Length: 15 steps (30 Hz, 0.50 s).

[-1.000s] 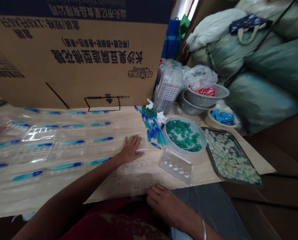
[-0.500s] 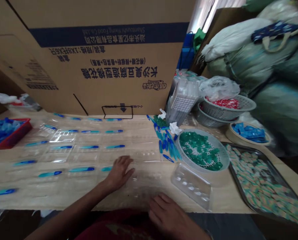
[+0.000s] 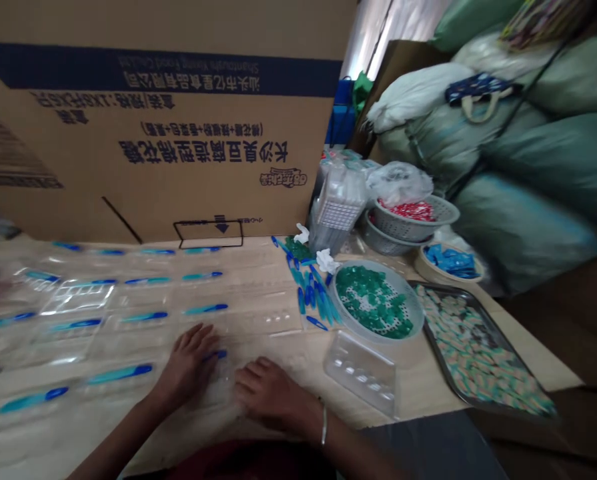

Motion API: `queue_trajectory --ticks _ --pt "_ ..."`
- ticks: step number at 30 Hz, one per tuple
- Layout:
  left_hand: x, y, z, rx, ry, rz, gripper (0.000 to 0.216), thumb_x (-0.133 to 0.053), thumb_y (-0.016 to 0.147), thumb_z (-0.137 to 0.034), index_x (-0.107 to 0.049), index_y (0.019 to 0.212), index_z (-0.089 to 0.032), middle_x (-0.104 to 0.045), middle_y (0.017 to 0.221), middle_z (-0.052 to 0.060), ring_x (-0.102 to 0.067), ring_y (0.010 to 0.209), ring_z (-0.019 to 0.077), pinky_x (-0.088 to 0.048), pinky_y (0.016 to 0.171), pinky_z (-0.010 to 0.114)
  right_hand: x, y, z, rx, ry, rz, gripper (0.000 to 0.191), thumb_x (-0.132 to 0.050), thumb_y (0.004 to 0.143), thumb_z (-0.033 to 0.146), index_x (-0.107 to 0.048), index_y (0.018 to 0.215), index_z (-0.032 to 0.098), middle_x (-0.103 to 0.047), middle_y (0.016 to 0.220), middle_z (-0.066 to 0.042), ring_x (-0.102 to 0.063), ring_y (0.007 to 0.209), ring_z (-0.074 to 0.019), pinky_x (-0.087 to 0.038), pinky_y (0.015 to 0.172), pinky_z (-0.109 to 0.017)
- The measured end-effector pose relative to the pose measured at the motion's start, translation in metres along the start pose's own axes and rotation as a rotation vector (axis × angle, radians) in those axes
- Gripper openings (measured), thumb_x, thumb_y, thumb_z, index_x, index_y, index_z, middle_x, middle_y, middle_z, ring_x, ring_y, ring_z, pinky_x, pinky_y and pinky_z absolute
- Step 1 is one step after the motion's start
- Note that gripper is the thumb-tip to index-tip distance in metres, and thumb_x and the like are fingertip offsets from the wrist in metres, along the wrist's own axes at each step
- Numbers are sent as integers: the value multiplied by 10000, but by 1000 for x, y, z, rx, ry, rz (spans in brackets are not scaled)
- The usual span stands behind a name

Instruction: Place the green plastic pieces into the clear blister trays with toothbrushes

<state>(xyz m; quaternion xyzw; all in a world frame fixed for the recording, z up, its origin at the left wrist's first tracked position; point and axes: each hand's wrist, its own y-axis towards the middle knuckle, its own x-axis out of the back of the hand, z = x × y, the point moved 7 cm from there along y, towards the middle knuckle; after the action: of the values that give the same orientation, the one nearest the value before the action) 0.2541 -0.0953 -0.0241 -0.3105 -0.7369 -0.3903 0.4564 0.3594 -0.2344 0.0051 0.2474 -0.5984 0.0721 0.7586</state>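
Note:
My left hand (image 3: 191, 360) reaches over a clear plastic tray, its fingers spread and bent downward beside a blue and turquoise pen-shaped piece (image 3: 218, 355). Close on its right, my right hand (image 3: 273, 397) rests low with curled fingers over clear plastic; whatever lies under the fingertips is hidden. Rows of clear trays (image 3: 73, 343) cover the table to the left, several with a pen-shaped piece (image 3: 121, 374) lying in them. More such pieces lie in a loose pile (image 3: 315, 293) to the right.
A white perforated basket (image 3: 418, 313) holds green packets. Beside it are a clear moulded tray (image 3: 361, 373) and a metal tray (image 3: 453, 383) of coloured pieces. Grey baskets (image 3: 418, 230) and a bowl of blue packets (image 3: 451, 261) stand behind. A large carton (image 3: 178, 193) walls the back.
My right hand has come up from the table's front edge and moved left, close to my left hand. The camera view has turned to the right.

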Motion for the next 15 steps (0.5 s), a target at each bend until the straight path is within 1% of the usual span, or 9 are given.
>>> queue_trajectory --ticks 2,3,4,6,7,9,11,13,15 --pt "-5 4 0 -43 69 -7 288 -525 812 -331 -615 1070 -239 -611 1194 96 -506 1145 318 -455 894 489 25 -26 -53 -268 15 -134 87 -497 890 200 -576 857 178 -624 925 -48 -532 849 -178 -414 756 -300" --pt "-6 8 0 -51 75 -28 299 -521 817 -333 -604 1085 -231 -608 1196 106 -513 1135 318 -461 884 488 39 -46 -87 -449 5 -210 126 -469 895 175 -588 851 181 -628 905 -55 -542 852 -181 -418 756 -298" --pt "-6 14 0 -54 64 -51 307 -513 823 -337 -594 1095 -220 -607 1189 115 -523 1120 312 -468 875 482 51 -71 -123 -678 -8 -263 162 -446 896 154 -599 852 181 -626 892 -64 -554 845 -182 -421 746 -295" --pt "-4 30 -5 -55 8 -90 299 -491 835 -343 -590 1080 -203 -618 1153 120 -548 1078 295 -479 861 466 66 -119 -184 -1036 -36 -268 177 -470 849 111 -625 797 180 -626 842 -77 -576 784 -194 -418 694 -298" --pt "-4 40 -11 -61 -31 -96 288 -480 840 -341 -593 1065 -201 -625 1136 116 -558 1062 284 -481 861 457 69 -138 -207 -1139 -8 -247 162 -510 792 72 -633 778 177 -631 827 -78 -587 758 -196 -413 670 -293" --pt "-5 62 -29 -83 -121 -75 270 -474 838 -327 -600 1045 -206 -628 1129 104 -564 1056 267 -471 883 445 72 -162 -238 -1208 21 -233 159 -565 695 36 -639 734 171 -638 751 -67 -601 709 -198 -408 637 -281" --pt "-9 82 -53 -100 -244 -23 264 -487 823 -302 -606 1038 -208 -632 1121 97 -565 1055 256 -453 910 434 74 -171 -250 -1205 52 -253 146 -582 669 55 -640 745 165 -643 708 -52 -608 688 -194 -418 631 -275" --pt "-16 97 -78 -60 -436 56 265 -504 802 -286 -613 1031 -207 -651 1065 88 -585 1004 238 -462 884 401 74 -172 -246 -1191 88 -298 129 -577 709 129 -632 822 157 -654 736 -46 -611 692 -184 -441 639 -273" --pt "-29 106 -100 59 -706 165 236 -534 779 -300 -632 969 -197 -672 975 75 -608 912 216 -480 806 352 72 -163 -227 -1132 234 -421 165 -580 748 222 -609 894 152 -653 772 -42 -607 688 -171 -464 629 -270"
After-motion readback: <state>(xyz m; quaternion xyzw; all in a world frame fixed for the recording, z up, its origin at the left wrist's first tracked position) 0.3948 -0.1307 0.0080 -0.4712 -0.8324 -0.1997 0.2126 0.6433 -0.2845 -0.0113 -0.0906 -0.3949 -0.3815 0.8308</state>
